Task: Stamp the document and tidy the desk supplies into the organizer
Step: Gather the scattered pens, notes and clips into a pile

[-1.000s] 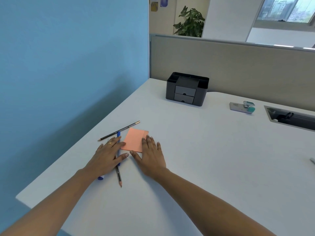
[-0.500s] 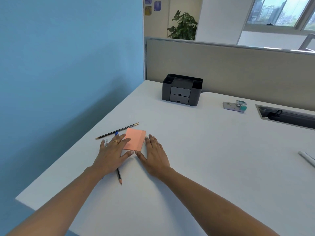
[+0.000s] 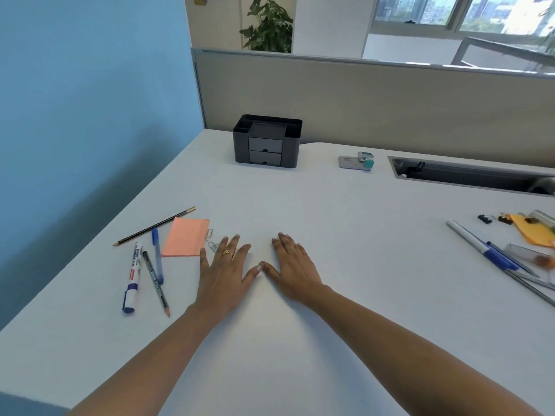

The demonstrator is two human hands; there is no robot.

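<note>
My left hand (image 3: 223, 273) and my right hand (image 3: 292, 267) lie flat on the white desk (image 3: 345, 250), fingers straight, thumbs almost touching, holding nothing. Just left of my left hand lies an orange sticky-note pad (image 3: 186, 238) with paper clips (image 3: 211, 240) beside it. Further left are a black pencil (image 3: 154, 226), a blue pen (image 3: 157, 255), a whiteboard marker (image 3: 133, 276) and a second dark pencil (image 3: 156, 282). The black organizer (image 3: 267, 141) with two drawers stands at the back. A grey and teal stamp (image 3: 357, 161) sits to its right.
At the right edge lie several pens (image 3: 492, 255), binder clips (image 3: 485, 218), a yellow item (image 3: 530, 232) and a clear ruler (image 3: 524, 253). A cable slot (image 3: 468, 175) opens in the desk at back right. A blue wall stands on the left, a grey partition behind.
Both hands slid right, off the sticky pad and pens, and now rest on bare desk. The view turned right, bringing the supplies on the right into sight.
</note>
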